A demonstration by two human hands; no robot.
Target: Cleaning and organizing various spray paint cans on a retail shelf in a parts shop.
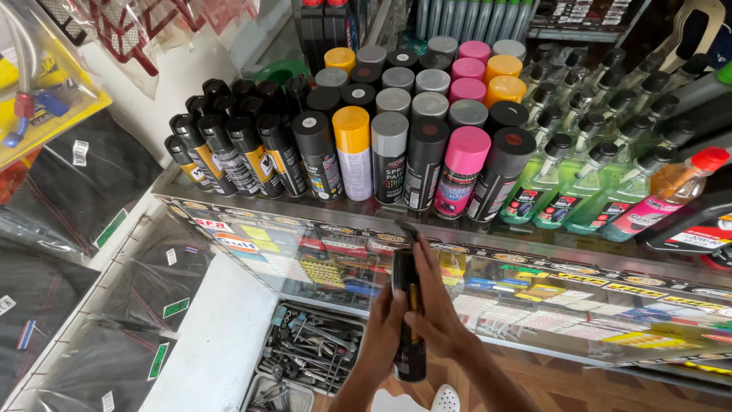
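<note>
- Shop shelving fills the view: black packaged goods hang on the white wall at left, and a glass display case (229, 252) runs across the middle.
- On the tabletop (366, 210) of that case stand rows of spray cans (389, 156) with black, yellow, grey and pink caps, then green spray bottles (579, 183) further right.
- Below, a tray of loose tools (313, 347) sits on the floor.
- The left hand (381, 336) wraps the lower body of a black spray can (408, 305), grip pressed around it.
- That can stands upright, long axis vertical, in front of the case and below the tabletop edge.
- The right hand (435, 313) lies against the can's right side, fingers reaching toward its top; it is the hand nearer the cap end.
</note>
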